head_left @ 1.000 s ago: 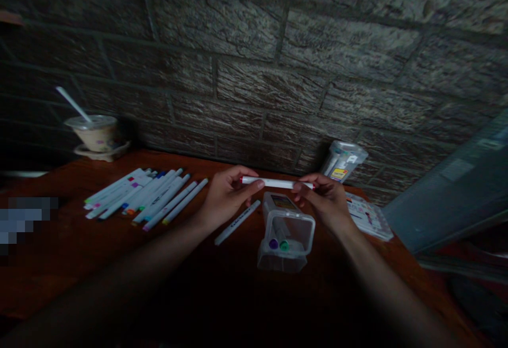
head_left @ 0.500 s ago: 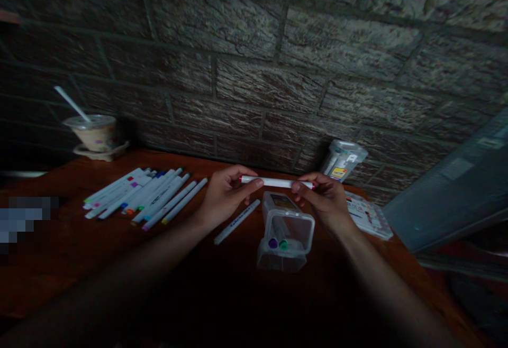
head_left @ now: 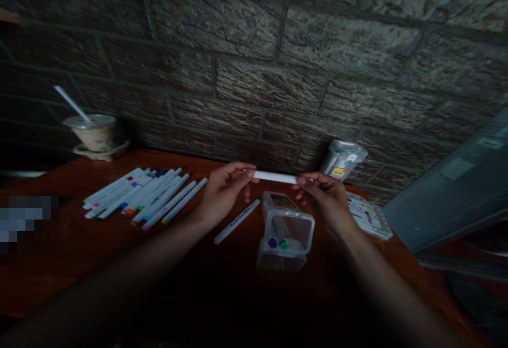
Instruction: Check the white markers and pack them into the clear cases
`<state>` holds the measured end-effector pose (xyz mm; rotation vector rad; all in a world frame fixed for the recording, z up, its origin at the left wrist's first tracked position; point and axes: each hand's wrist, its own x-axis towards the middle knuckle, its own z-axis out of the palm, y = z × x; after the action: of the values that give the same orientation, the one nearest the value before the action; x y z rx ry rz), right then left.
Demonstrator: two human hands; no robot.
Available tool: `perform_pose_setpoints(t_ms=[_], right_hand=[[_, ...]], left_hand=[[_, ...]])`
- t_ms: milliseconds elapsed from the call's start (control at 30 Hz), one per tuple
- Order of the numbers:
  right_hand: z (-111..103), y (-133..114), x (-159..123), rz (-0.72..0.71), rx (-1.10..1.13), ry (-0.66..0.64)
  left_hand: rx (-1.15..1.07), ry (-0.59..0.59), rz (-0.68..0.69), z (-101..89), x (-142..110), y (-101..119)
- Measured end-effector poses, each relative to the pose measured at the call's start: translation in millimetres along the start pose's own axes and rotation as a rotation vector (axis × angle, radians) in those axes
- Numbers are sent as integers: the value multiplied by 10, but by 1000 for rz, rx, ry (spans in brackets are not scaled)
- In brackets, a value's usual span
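Observation:
A white marker (head_left: 275, 177) with red ends is held level above the table, one end in each hand. My left hand (head_left: 225, 188) pinches its left end between thumb and fingers. At the other end, my right hand (head_left: 324, 192) grips it the same way. Below the marker, a clear plastic case (head_left: 291, 223) lies on its side with its mouth toward me. Inside it are a purple-ended marker (head_left: 273, 243) and a green-ended marker (head_left: 283, 244). A single white marker (head_left: 237, 222) lies slantwise between my left hand and the case.
Several white markers (head_left: 138, 194) with coloured ends lie in a pile on the wooden table (head_left: 71, 247). A lidded cup (head_left: 95, 131) with a straw stands back left. Against the brick wall (head_left: 254, 73) leans another clear container (head_left: 342, 160); a flat printed case (head_left: 369, 216) lies right.
The marker has risen slightly in my hands, and my fingers have shifted on it, covering more of its red ends. Everything on the table is where it was.

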<state>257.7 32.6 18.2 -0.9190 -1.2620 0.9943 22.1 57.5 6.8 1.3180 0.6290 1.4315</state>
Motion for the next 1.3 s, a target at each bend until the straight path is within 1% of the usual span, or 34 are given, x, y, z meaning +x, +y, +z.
perform_pose_setpoints(t_ms=[267,400,767,900,1167,1300], right_hand=[[26,-48,-8,29,71,25],[29,-66,-11,46,131,7],[2,-80,10,67,191,-33],[-5,-88,13,67,184,-35],[-6,-101,21,80,240,-38],[-11,-89,31,86,256,-32]], left_hand=[[-60,18,-33,-25,12,0],[-108,19,-52,-29,13,11],[-233,28,-107,-28,19,57],[-267,29,-124,-32,21,62],[-327,15,-153,-34,28,70],[-321,9,-161,-25,24,73]])
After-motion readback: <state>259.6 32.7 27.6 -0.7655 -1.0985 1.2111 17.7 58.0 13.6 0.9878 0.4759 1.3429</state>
